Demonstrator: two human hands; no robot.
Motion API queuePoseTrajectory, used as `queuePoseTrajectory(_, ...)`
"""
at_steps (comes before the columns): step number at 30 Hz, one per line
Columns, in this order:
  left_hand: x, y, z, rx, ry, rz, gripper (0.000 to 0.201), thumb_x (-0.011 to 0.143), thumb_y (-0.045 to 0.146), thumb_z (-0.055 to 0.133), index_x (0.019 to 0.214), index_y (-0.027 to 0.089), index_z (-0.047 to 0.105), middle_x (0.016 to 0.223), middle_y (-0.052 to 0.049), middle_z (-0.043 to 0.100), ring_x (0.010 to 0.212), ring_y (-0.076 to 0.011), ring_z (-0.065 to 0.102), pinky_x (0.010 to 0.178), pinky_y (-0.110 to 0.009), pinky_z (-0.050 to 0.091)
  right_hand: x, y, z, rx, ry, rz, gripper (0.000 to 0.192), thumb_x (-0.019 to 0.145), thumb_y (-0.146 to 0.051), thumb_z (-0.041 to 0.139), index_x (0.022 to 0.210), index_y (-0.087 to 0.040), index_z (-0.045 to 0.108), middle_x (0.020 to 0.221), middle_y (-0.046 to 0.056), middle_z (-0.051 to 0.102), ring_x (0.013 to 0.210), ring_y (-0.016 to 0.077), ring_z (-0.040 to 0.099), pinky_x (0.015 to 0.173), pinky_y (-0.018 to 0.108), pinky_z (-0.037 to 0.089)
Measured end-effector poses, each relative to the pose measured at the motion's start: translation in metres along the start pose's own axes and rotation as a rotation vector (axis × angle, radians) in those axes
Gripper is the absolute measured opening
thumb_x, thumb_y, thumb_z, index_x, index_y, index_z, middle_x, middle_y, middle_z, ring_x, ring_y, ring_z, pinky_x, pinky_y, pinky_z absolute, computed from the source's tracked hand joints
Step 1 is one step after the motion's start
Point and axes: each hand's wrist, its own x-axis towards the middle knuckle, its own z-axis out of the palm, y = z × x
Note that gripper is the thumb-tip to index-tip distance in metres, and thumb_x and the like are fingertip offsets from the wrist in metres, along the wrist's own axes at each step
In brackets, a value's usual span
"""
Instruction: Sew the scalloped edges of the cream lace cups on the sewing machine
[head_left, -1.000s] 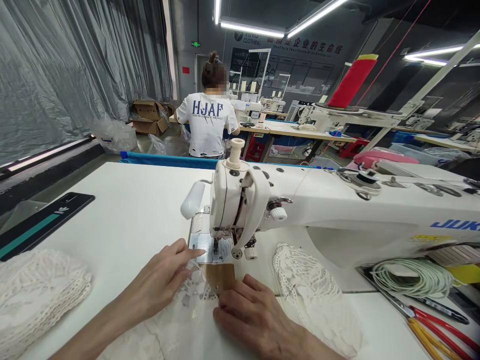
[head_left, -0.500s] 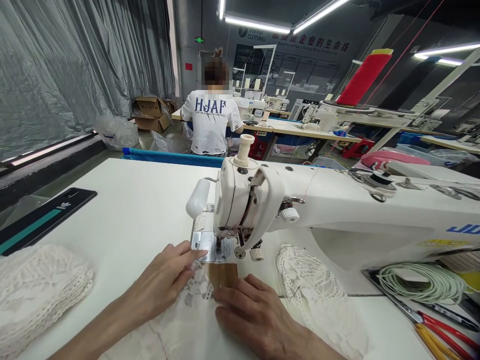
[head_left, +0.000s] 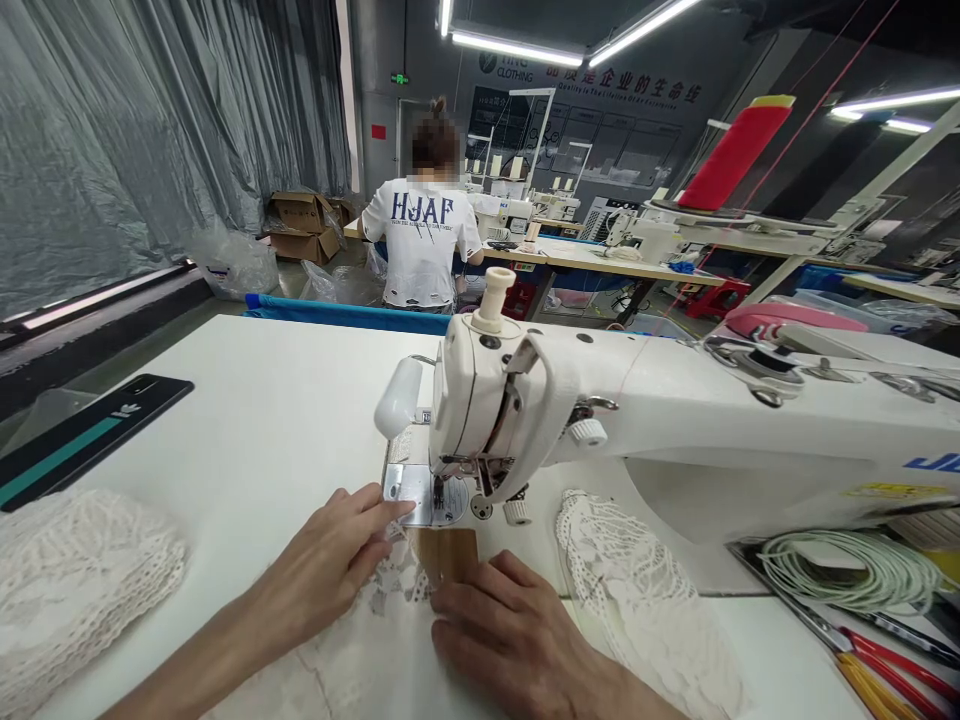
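My left hand has its index finger stretched to the metal plate of a white sewing machine. Its thumb and other fingers are closed on white lace fabric in front of the plate. My right hand lies just right of it, fingers curled together over the fabric and touching a flat brown piece. This piece lies just in front of the needle area. The right fingertips are partly hidden. The presser foot stands above the plate, with the fabric's edge short of it.
Folded lace lies at left, and another lace piece under the machine arm. A black ruler-like board lies far left. A pale green cord coil and red-handled scissors are at right. A person sits ahead.
Both hands, the lace and the brown piece keep nearly the same places. The view has shifted very slightly.
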Motion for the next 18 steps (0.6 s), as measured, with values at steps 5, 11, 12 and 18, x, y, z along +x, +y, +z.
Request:
queuePoseTrajectory(5, 0.0010, -0.0002, -0.0005, -0.010, -0.015, 0.002, 0.036, 0.094, 0.016, 0.032, 0.126, 0.026, 0.044, 0.088, -0.001, 0.051, 0.075, -0.0176, 0.049, 0.067, -0.030, 0.040, 0.0004, -0.0001, 0.0002, 0.015, 0.000, -0.006, 0.028, 0.097, -0.012, 0.033, 0.087, -0.014, 0.060, 0.101, 0.007, 0.065, 0.072, 0.0156, 0.049, 0.063, 0.032, 0.036)
queuePoseTrajectory(11, 0.0009, 0.0031, 0.0006, -0.012, -0.015, -0.029, 0.034, 0.094, 0.017, 0.033, 0.124, 0.024, 0.047, 0.089, -0.002, 0.052, 0.079, -0.0190, 0.050, 0.068, -0.031, 0.042, -0.0015, 0.0015, 0.0031, 0.002, 0.028, -0.014, 0.028, 0.098, -0.014, 0.032, 0.088, -0.013, 0.059, 0.106, 0.005, 0.064, 0.075, 0.0164, 0.049, 0.064, 0.033, 0.036)
queuePoseTrajectory(12, 0.0009, 0.0026, 0.0015, -0.011, -0.009, -0.030, 0.034, 0.094, 0.017, 0.034, 0.124, 0.025, 0.048, 0.090, -0.002, 0.052, 0.079, -0.0189, 0.050, 0.068, -0.031, 0.042, -0.0016, 0.0018, 0.0034, -0.001, 0.024, -0.011, 0.028, 0.098, -0.015, 0.032, 0.089, -0.013, 0.059, 0.107, 0.005, 0.064, 0.075, 0.0166, 0.049, 0.064, 0.033, 0.035)
queuePoseTrajectory(18, 0.0077, -0.0046, 0.0026, 0.146, 0.165, 0.000, 0.040, 0.094, 0.013, 0.035, 0.132, 0.026, 0.037, 0.093, -0.003, 0.053, 0.075, -0.0177, 0.047, 0.068, -0.031, 0.041, 0.0021, 0.0003, 0.0028, -0.068, 0.032, 0.038, 0.023, 0.094, -0.011, 0.036, 0.095, -0.014, 0.059, 0.100, 0.006, 0.064, 0.072, 0.0167, 0.051, 0.062, 0.032, 0.033)
